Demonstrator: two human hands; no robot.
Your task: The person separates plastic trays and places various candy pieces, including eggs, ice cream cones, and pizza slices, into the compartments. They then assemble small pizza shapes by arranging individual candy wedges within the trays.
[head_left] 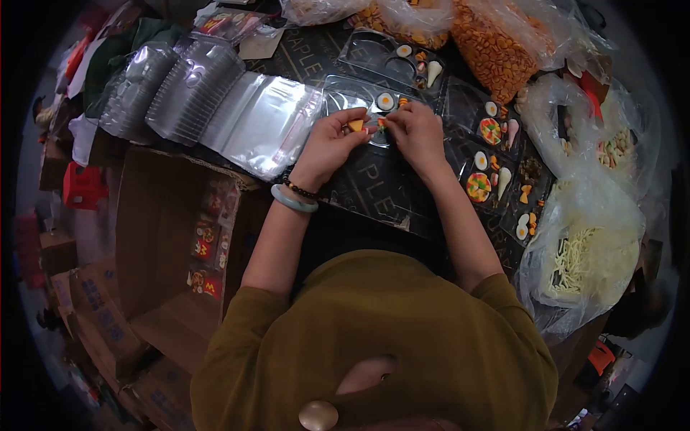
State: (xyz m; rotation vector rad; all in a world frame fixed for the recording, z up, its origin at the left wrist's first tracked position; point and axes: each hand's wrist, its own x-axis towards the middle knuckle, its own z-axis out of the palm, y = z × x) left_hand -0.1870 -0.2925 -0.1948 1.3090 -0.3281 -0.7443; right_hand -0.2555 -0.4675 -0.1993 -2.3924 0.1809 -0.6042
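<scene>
My left hand point(335, 142) is closed, with a small yellow-orange wedge-shaped piece point(356, 125) between thumb and fingertips. My right hand point(419, 136) pinches beside it, its fingertips at a tiny red, yellow and green piece point(382, 123) whose kind I cannot make out. Both hands are over a clear plastic tray point(341, 88), which holds a toy fried egg point(385, 100). Partly behind my right fingers is an orange piece point(403, 102) in the same tray. My hands hide the tray's lower part.
More clear trays carry toy eggs, toy pizzas point(479, 187) and cone-shaped pieces point(504, 179). To the left lie clear plastic sleeves point(266, 118) and stacked clear packs point(192, 90). Bags of orange pieces point(492, 47) and pale strips point(573, 262) stand around. An open cardboard box point(154, 237) is lower left.
</scene>
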